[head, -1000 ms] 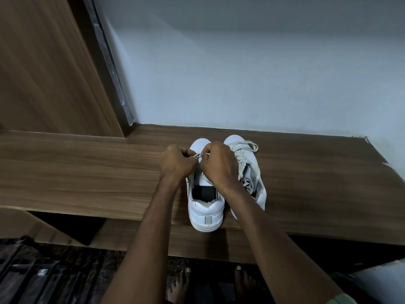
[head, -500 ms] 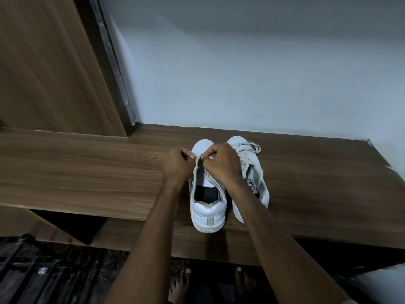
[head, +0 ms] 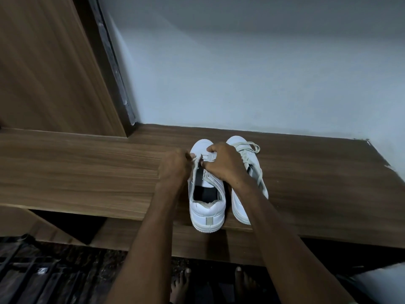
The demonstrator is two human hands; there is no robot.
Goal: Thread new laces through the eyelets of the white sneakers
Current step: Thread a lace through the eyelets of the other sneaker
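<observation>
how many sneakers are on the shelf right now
2. The left sneaker stands heel toward the camera on the wooden shelf, under both hands. The right sneaker lies just beside it, partly hidden by the right forearm. None other shows.

Dim, cool indoor light, brightest on the pale wall [head: 252,62] and fading toward the lower edge. White sneakers [head: 208,207] standing out against the dark wooden shelf [head: 87,172], without glare. Deep shadow under the shelf and over the floor [head: 43,281], details there nearly lost. Slight motion blur on both hands. Wide-angle bending of straight lines toward the corners, strongest along the wooden panel [head: 43,62] at left.
</observation>
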